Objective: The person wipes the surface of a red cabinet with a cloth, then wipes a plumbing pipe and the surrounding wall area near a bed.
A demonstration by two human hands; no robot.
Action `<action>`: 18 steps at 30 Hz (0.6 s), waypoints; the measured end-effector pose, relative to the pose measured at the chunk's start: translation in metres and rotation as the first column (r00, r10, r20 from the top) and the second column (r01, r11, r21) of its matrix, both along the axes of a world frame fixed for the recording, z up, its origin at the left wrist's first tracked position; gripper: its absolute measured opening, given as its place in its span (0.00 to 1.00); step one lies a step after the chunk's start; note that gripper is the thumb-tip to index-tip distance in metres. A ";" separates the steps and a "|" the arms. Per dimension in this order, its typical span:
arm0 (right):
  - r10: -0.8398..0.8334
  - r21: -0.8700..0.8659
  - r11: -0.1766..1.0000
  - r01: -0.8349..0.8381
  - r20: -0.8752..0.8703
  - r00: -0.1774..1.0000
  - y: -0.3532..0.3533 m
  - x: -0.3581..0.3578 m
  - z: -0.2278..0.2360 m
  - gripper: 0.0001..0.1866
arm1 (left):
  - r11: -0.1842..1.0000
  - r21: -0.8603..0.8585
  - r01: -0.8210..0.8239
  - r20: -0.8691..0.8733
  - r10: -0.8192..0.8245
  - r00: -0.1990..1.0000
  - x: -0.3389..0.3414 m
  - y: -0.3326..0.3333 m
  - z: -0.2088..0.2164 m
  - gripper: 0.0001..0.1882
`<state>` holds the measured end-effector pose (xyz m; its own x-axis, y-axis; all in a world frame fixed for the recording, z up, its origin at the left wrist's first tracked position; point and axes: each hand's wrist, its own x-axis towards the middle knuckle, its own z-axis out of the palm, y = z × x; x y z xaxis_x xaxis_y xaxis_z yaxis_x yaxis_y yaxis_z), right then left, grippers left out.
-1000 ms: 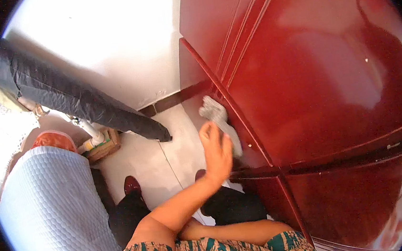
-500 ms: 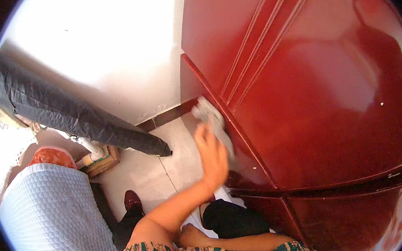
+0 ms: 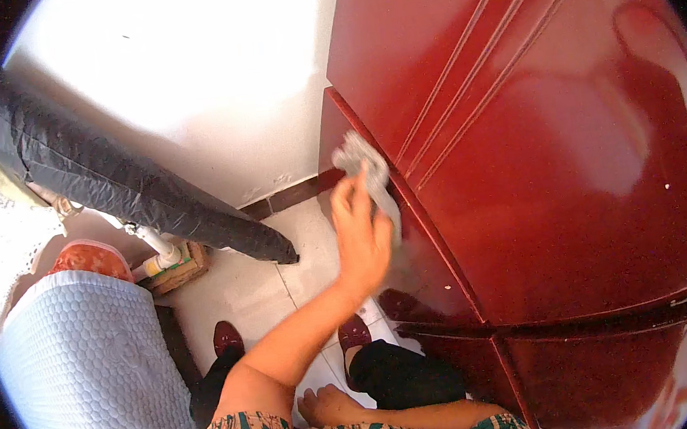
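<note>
My left hand (image 3: 361, 233) is closed on a crumpled grey cloth (image 3: 373, 175), pressing it against the narrow side of a large glossy dark red cabinet (image 3: 545, 189). The cloth lies beside the raised edge strip (image 3: 407, 197) of the cabinet's front. My left arm reaches forward across the picture. Close to my body, above my lap, my right hand (image 3: 332, 405) has its fingers curled in and shows nothing in them.
A long black-wrapped pole-like bundle (image 3: 136, 175) slants down to the tiled floor (image 3: 240, 293). At the left are a pale blue quilted cover (image 3: 95, 367), an orange-red item (image 3: 90, 257) and a white pipe (image 3: 158, 243) by a small box (image 3: 181, 269). A white wall (image 3: 210, 87) stands behind.
My left hand and the cloth have moved slightly up along the cabinet's side. The view has shifted a little, and more of my right shoe shows. My right hand stays low near my body.
</note>
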<state>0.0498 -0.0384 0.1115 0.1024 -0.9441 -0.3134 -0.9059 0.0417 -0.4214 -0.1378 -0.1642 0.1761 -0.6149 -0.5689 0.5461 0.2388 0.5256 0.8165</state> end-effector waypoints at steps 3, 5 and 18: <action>-0.047 -0.342 0.939 0.017 -0.079 0.996 0.009 0.002 -0.014 0.13 | 0.992 -0.006 -0.126 0.033 0.126 0.991 -0.039 -0.053 -0.002 0.23; -0.091 -0.351 0.935 0.042 -0.122 0.988 0.007 0.001 -0.002 0.13 | 0.987 0.113 -0.118 0.039 0.114 0.993 -0.056 -0.077 -0.004 0.21; -0.122 -0.172 0.968 0.181 0.306 0.944 0.010 -0.002 -0.020 0.19 | 0.921 0.390 0.012 0.509 -0.226 0.831 0.053 0.080 -0.152 0.24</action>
<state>0.0478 -0.0288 0.0911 0.0121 -0.9949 -0.1000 -0.7319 0.0593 -0.6789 -0.0844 -0.0844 0.0243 -0.8215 -0.5583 -0.1155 -0.2500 0.1707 0.9531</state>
